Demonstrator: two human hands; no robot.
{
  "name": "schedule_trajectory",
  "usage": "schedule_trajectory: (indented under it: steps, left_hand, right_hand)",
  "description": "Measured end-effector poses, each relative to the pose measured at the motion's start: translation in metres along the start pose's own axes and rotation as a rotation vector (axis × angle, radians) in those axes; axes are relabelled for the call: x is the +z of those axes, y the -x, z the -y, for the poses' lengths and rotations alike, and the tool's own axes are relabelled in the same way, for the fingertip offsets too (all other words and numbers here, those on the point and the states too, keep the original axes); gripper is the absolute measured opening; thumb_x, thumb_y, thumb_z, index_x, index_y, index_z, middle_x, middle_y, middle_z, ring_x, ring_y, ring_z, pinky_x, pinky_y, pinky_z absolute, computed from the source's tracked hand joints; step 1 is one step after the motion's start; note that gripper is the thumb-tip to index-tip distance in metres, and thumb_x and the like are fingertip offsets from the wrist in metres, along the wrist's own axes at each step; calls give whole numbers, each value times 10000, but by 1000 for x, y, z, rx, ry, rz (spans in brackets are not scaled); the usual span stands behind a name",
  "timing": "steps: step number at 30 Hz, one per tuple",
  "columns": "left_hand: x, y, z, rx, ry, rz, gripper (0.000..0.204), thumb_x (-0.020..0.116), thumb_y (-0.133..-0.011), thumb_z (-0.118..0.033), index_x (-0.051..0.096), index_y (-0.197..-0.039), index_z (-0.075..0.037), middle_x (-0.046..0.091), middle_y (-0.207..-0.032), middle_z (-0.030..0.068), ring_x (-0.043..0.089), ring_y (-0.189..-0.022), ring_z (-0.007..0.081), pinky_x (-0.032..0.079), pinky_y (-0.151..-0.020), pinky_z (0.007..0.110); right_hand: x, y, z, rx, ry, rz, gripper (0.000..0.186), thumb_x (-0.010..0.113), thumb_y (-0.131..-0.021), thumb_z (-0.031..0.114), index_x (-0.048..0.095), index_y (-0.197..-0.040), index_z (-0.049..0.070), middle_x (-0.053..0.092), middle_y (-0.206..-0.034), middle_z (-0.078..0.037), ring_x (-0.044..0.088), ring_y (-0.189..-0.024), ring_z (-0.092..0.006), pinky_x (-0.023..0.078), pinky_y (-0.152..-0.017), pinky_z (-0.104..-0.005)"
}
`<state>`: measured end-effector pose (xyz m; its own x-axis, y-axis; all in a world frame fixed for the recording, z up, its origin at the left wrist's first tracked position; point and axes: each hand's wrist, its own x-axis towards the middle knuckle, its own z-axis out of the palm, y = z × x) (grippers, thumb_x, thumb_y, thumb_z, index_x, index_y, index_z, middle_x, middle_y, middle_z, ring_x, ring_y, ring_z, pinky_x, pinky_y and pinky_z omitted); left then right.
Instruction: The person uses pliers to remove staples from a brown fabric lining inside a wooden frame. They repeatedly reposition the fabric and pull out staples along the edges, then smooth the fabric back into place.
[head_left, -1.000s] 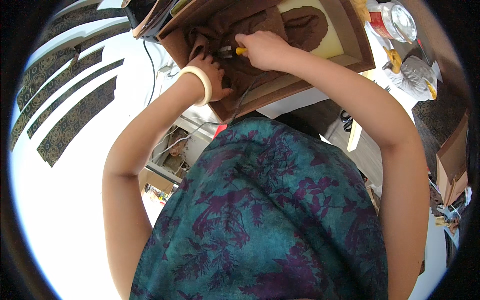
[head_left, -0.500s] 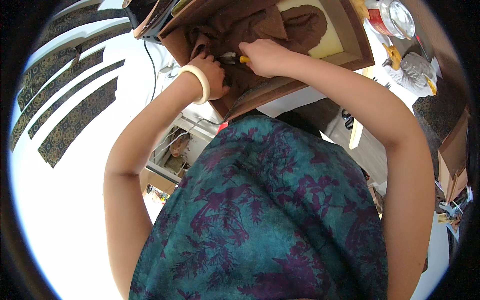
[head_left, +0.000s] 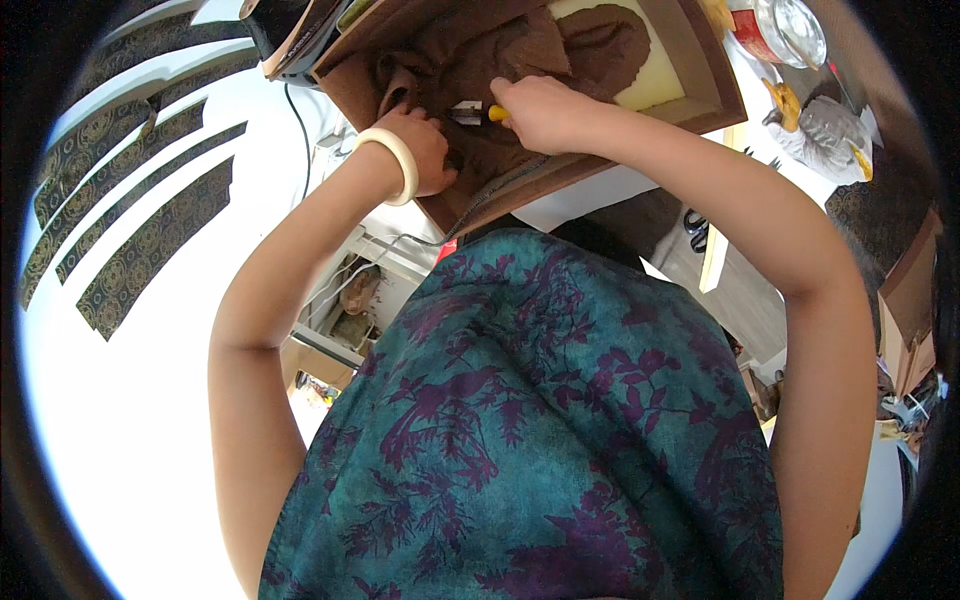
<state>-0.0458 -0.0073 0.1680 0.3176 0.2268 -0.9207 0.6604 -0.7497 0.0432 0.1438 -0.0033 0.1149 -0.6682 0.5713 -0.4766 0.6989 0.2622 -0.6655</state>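
A wooden-sided brown box (head_left: 500, 215) lies at the far side of my body, lined with loose, rumpled brown cloth (head_left: 520, 50). My left hand (head_left: 425, 150), with a cream bangle (head_left: 395, 160) on the wrist, is bent over the cloth at the box's near-left corner, gripping it beside a raised fold. Its fingertips are partly hidden. In my right hand (head_left: 545, 113) is a tool with a yellow handle (head_left: 497, 113) and flat metal head (head_left: 467, 113). The head points left, over the cloth, close to my left fingers. A dark cord (head_left: 480, 200) runs below my right hand across the box edge.
Pale yellow foam (head_left: 655, 85) shows at the box's right end. Dark patterned strips (head_left: 160, 245) lie on the white surface at left. On the right are a glass jar (head_left: 780, 30), grey-and-yellow work gloves (head_left: 820, 135), black-handled scissors (head_left: 695, 230) and a wooden strip (head_left: 713, 265).
My right hand has drawn the tool slightly to the right and up, and its metal head shows more fully. My left hand stays almost in place on the cloth.
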Motion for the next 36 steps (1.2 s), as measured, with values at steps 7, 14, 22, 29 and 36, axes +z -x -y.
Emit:
schedule_trajectory:
  steps: [7, 14, 22, 29, 36]
  left_hand:
    - [11, -6, 4, 19, 10, -55, 572, 470, -947, -501, 697, -1109, -1, 615, -1254, 183, 530, -1211, 365, 358, -1096, 483]
    - [6, -5, 1, 13, 6, -3, 585, 465, -952, -499, 670, -1183, -3, 557, -1350, 184, 487, -1274, 365, 346, -1114, 485]
    - [8, -5, 2, 7, 6, -11, 550, 467, -953, -491, 657, -1217, -48, 558, -1342, 179, 491, -1262, 364, 355, -1099, 501]
    - [11, -6, 3, 14, 5, -31, 540, 481, -941, -493, 685, -1159, -43, 585, -1301, 180, 506, -1241, 367, 359, -1092, 504]
    - [16, -7, 4, 21, 10, -83, 557, 483, -939, -504, 692, -1140, -29, 594, -1290, 180, 512, -1236, 368, 360, -1092, 503]
  right_hand:
    - [16, -8, 0, -74, 56, 25, 303, 630, -844, 28, 515, -1107, -71, 670, -928, -291, 647, -951, -450, 516, -804, -498]
    - [5, -3, -7, -58, 64, 48, 441, 643, -749, -11, 535, -1166, -105, 681, -987, -286, 668, -967, -437, 545, -830, -491]
    - [2, 0, -8, -50, 51, 13, 408, 607, -793, 5, 538, -1187, -77, 678, -1001, -290, 665, -971, -439, 542, -833, -496]
    - [6, -3, 1, -116, 58, 39, 390, 639, -806, 2, 534, -1177, -57, 679, -983, -270, 651, -974, -435, 530, -819, -496]
    - [4, 0, 0, -101, 74, 86, 418, 664, -780, -24, 539, -1179, -43, 680, -983, -266, 644, -993, -430, 525, -825, -492]
